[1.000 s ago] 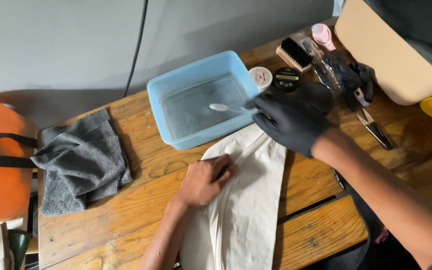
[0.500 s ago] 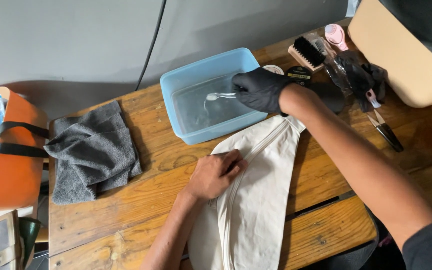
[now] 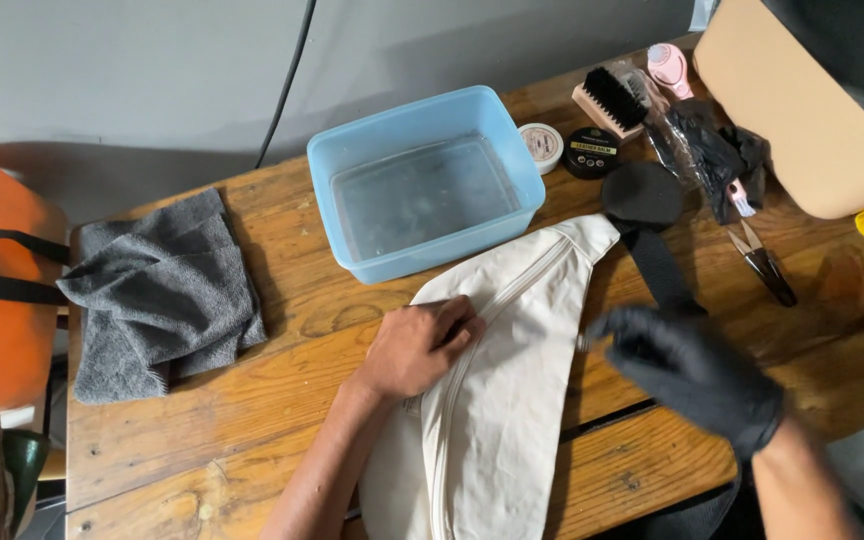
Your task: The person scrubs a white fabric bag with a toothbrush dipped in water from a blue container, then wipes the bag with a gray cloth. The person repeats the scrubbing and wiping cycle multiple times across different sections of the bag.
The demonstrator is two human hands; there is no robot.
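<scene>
The bare left hand [image 3: 420,345] presses flat on the cream zippered pouch [image 3: 507,400] at table centre, pinning it, while the gloved right hand [image 3: 697,370], fingers spread and blurred, hovers at its 3 o'clock side, the blue water tub [image 3: 424,180] at 12 o'clock.

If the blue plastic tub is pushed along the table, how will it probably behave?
The blue tub holds clear water, so it is probably heavy for its size and the water may slosh over the rim. Its wide, flat base suggests it would slide on the wooden table rather than tip.
</scene>
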